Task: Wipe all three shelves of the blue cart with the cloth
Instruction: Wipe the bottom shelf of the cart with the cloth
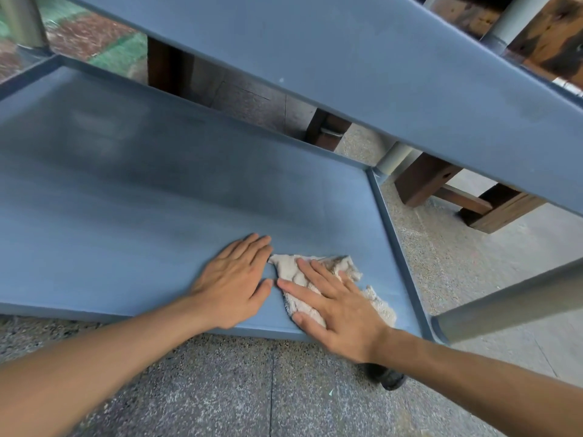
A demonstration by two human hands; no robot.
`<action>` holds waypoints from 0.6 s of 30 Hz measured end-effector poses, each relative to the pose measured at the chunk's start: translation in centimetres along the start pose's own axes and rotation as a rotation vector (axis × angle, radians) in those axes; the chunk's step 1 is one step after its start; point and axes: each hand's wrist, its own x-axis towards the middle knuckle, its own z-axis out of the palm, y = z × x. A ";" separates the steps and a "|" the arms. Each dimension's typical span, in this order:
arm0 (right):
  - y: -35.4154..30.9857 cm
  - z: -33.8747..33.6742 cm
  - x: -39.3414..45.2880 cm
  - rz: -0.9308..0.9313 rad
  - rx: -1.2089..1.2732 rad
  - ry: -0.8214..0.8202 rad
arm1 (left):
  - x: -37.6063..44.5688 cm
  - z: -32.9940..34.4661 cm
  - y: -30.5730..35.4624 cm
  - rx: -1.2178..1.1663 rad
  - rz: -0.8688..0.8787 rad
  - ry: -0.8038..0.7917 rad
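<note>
Two bare hands, one cloth (318,272), and two blue shelves of the cart show here: a lower shelf (132,190) that fills the left and middle of the view, and the underside of a higher shelf (362,67) slanting across from 11 o'clock to 3 o'clock. Three grey round posts can be counted, one at 10 o'clock (22,20), one at 1 o'clock (520,17), and one at 4 o'clock (511,304); a short pale stub of a fourth shows at the far right corner of the lower shelf. One black caster (389,378) peeks out beneath the right forearm.

The cloth is a cream, nubbly terry rag, crumpled and frayed at its edges, with a brownish-grey soiled patch along its far edge. It lies on the lower shelf near the front right corner, at about 5 o'clock from the shelf's middle.

The right hand (337,307) lies flat on the cloth, fingers spread and stretched out, palm pressing down rather than gripping. The left hand (235,285) lies flat on bare shelf just to the cloth's 9 o'clock, fingers together and extended, holding nothing (its fingertips are almost at the cloth's corner).

The shelf surface is smooth matte plastic with a raised lip round its rim, and faint dull streaks cross it. The floor (252,389) below is speckled grey stone, and dark wooden furniture legs (419,181) stand beyond
</note>
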 end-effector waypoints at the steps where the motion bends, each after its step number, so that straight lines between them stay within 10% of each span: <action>1: 0.6 0.2 0.2 0.010 0.003 0.041 | -0.1 0.0 0.1 -0.003 0.008 -0.008; 18: 11.3 -3.7 12.1 0.710 0.203 0.352 | -0.5 0.2 -0.3 -0.054 0.054 -0.003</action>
